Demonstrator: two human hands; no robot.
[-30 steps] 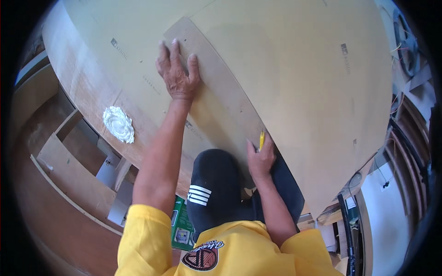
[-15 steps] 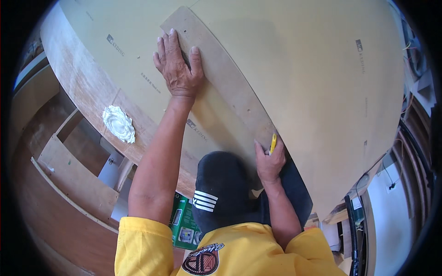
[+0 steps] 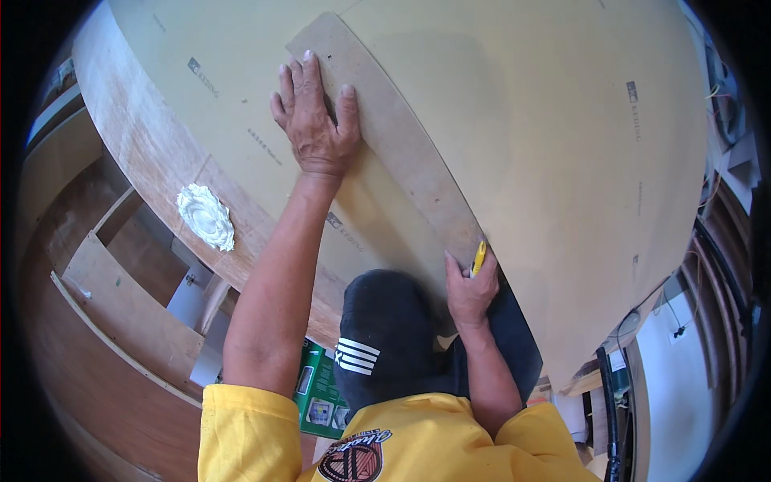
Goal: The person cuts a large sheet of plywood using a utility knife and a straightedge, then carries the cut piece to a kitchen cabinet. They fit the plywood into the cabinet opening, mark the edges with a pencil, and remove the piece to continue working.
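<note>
A long, flat wooden strip [image 3: 401,153] lies at a slant across a large tan-coated sheet [image 3: 562,185]. Stretched out over the strip's far part is my left hand [image 3: 315,120], palm down, fingers extended and thumb apart, pressing on the strip and the sheet beside it. At the strip's near end my right hand [image 3: 472,291] is closed around a utility knife [image 3: 479,259] with a yellow body. The knife stands close to the strip's right edge; its blade is hidden from view. My knee in dark trousers [image 3: 385,313] rests by the strip's near end.
White paste [image 3: 206,217] is heaped on the bare wooden border [image 3: 144,128] at the left. Below that border stand open wooden compartments [image 3: 136,305]. A green printed box [image 3: 320,394] sits beside my knee. Cables and curved panels [image 3: 715,273] line the right side.
The whole view has shifted slightly. Both hands, the strip and the knife keep nearly the same places relative to one another.
</note>
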